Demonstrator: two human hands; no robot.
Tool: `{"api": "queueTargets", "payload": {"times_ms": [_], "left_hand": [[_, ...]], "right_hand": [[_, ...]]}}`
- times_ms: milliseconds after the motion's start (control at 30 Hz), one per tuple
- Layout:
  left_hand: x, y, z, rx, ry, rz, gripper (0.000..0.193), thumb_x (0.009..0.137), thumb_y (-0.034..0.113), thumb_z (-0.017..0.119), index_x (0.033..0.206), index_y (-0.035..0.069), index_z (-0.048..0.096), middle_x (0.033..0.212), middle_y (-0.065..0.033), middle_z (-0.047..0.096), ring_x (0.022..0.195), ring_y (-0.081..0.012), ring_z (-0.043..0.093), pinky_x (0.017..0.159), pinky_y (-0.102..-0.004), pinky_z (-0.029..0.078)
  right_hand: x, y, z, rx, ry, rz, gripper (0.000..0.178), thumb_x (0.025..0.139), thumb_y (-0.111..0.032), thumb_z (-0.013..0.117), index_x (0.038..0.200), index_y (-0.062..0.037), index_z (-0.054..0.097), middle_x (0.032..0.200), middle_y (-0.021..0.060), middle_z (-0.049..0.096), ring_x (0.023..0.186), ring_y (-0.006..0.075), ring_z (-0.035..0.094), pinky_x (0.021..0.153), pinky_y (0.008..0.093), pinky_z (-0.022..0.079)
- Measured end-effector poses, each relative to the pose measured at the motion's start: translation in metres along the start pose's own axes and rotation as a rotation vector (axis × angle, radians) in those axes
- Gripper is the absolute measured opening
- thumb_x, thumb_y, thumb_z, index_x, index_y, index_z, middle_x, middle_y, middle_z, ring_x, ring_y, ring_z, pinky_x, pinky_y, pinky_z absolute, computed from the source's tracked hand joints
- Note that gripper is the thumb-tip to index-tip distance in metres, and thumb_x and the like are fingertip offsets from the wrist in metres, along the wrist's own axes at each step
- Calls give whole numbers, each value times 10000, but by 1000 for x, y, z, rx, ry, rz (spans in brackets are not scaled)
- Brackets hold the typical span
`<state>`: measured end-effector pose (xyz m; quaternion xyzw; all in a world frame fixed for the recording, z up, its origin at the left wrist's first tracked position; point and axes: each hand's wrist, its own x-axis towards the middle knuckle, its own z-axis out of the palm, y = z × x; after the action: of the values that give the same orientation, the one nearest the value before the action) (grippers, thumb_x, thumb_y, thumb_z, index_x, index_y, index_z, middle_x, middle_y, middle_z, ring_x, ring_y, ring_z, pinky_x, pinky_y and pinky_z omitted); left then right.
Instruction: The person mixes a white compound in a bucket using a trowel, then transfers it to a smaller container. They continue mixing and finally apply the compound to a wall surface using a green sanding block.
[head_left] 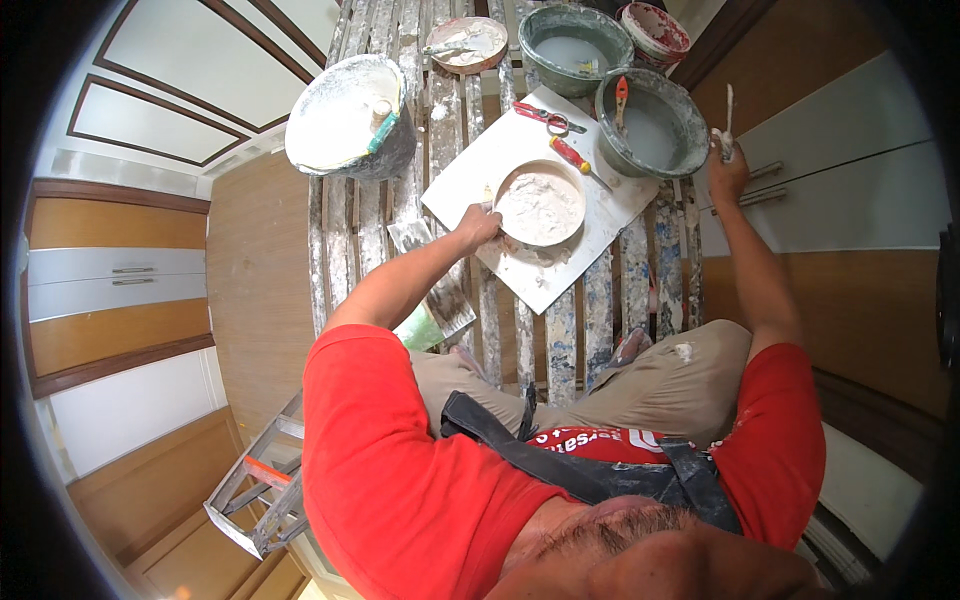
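Note:
My left hand [481, 226] is closed on the near-left rim of a round bowl [582, 212] that holds lumpy white plaster. The bowl rests on a square white board [470, 185] laid over splattered slats. Out to the right, my right hand [729, 172] is raised beside the dark bucket, gripping a slim, white-smeared tool [729, 108]; its exact kind cannot be made out. Beyond the bowl on the board lie a screwdriver [571, 154] with a red and yellow handle and a red-handled cutting tool [550, 119].
A dark bucket of cloudy water [692, 150] holds an orange-handled brush [621, 92]. Behind stand another water bucket [527, 50], a small red-stained pail [655, 32] and a plaster-smeared lid [470, 66]. A powder-filled bucket [385, 160] is left; a ladder [262, 490] stands below. Cabinets [840, 200] flank the right.

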<state>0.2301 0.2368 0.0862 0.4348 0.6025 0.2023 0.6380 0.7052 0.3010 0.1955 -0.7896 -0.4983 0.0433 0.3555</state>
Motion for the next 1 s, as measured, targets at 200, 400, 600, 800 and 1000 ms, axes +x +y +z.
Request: {"api": "queueTargets", "payload": {"times_ms": [200,400,600,800,1000], "left_hand": [[7,9,-5,53,-17,-85,298,947,157,536,1119,-82,581,903,-168,664,767,-250,681,709,-371,598],[-6,22,4,-13,-17,-212,391,965,254,592,1236,-20,523,1115,-196,608,990,-297,641,800,-448,588],[5,0,14,-145,-52,-215,317,901,86,567,1206,11,520,961,-136,630,776,-241,647,656,-355,581],[5,1,28,-343,-91,-163,362,859,-3,514,1220,-21,525,886,-139,637,638,-188,611,539,-292,521],[14,10,53,-338,-141,-95,519,868,4,543,1378,54,460,952,-101,635,700,-171,631,626,-295,566]], "right_hand": [[-48,-78,22,351,-476,-363,451,843,-347,752,1157,-51,620,1032,178,683,960,309,665,856,391,506],[-91,-139,14,13,-976,-605,402,848,-284,730,1183,-96,610,1037,190,679,969,338,661,874,410,508],[-99,-157,16,-324,-953,-735,312,856,-225,672,1124,-67,644,1011,196,675,974,377,648,850,470,505],[-92,-147,18,-457,-883,-851,254,841,-207,668,1033,-40,670,995,195,645,946,377,640,809,488,508],[-92,-149,23,-623,-821,-894,185,786,-107,634,940,-32,703,899,182,680,845,365,679,741,463,545]]}}
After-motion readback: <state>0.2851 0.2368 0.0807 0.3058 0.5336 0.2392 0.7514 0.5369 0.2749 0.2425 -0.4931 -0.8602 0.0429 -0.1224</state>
